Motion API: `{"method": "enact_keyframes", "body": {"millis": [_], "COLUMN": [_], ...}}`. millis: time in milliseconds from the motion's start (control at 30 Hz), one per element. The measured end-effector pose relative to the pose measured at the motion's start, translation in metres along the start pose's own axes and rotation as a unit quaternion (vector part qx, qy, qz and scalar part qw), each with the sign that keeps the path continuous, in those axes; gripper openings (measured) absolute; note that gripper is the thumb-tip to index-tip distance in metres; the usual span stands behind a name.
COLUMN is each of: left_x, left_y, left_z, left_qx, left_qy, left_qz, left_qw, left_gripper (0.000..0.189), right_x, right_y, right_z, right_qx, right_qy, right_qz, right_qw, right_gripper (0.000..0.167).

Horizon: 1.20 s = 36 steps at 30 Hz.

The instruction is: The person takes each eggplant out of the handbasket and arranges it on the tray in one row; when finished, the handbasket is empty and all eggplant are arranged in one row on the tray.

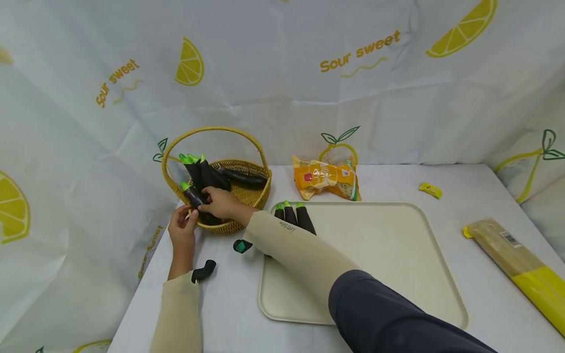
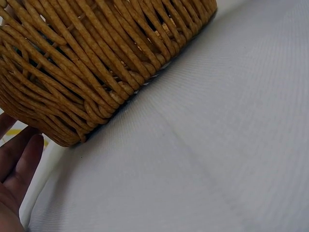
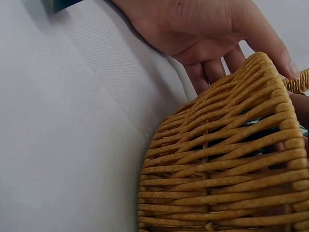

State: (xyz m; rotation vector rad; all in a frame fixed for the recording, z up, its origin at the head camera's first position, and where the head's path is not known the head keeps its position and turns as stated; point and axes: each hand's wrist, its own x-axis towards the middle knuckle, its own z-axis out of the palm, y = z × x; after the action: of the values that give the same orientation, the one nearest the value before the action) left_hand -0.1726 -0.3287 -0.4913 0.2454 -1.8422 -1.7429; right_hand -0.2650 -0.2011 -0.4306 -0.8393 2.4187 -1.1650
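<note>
A wicker basket (image 1: pixel 260 193) with a tall arched handle stands at the back left of the table, holding several dark eggplants. My left hand (image 1: pixel 182 228) grips the basket's left rim; the right wrist view has its thumb (image 3: pixel 288 67) over the rim and its fingers outside. Reaching in from the right, my right hand (image 1: pixel 222 202) pinches an eggplant (image 1: pixel 194 196) with a green cap near that rim. Behind it, other eggplants (image 1: pixel 214 176) lean with their green caps up. One eggplant (image 1: pixel 243 177) lies along the basket's right side.
Right of the basket is a beige tray (image 1: pixel 375 255) with three eggplants (image 1: pixel 304 218) at its top left corner, partly covered by my right sleeve. An orange food packet (image 1: pixel 326 177) lies behind it. Farther right are a small yellow packet (image 1: pixel 430 190) and a long noodle pack (image 1: pixel 507 255).
</note>
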Motion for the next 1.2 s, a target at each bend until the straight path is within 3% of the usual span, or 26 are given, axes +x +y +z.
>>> {"method": "enact_keyframes", "body": {"millis": [133,367,533,767,967,1200], "left_x": [0.001,-0.012,-0.012,-0.001,0.003,0.002], "left_y": [-0.011,0.012,0.015,-0.009,-0.011,-0.007], "left_z": [-0.003,0.001,0.005,0.000,-0.001,-0.001], "left_qx": [0.005,0.003,0.018,0.017,0.043,0.057], "left_qy": [0.006,0.000,0.001,0.001,0.014,0.016], "left_qz": [-0.011,0.006,0.015,-0.004,-0.001,-0.011], "left_qw": [0.9999,1.0000,0.9997,0.9998,0.9990,0.9982], "left_gripper": [0.040,0.038,0.040,0.039,0.039,0.039], "right_x": [-0.004,-0.016,-0.034,-0.072,-0.104,-0.147], "right_y": [0.000,0.001,0.004,0.025,0.046,0.080], "right_z": [0.000,-0.006,-0.033,-0.077,-0.105,-0.132], "right_qx": [0.000,0.063,0.113,0.181,0.187,0.167], "right_qy": [0.008,0.066,0.084,0.102,0.118,0.129], "right_qz": [-0.002,-0.005,-0.044,-0.063,-0.048,0.013], "right_qw": [1.0000,0.9959,0.9891,0.9761,0.9741,0.9773], "right_gripper": [0.054,0.057,0.060,0.057,0.057,0.057]}}
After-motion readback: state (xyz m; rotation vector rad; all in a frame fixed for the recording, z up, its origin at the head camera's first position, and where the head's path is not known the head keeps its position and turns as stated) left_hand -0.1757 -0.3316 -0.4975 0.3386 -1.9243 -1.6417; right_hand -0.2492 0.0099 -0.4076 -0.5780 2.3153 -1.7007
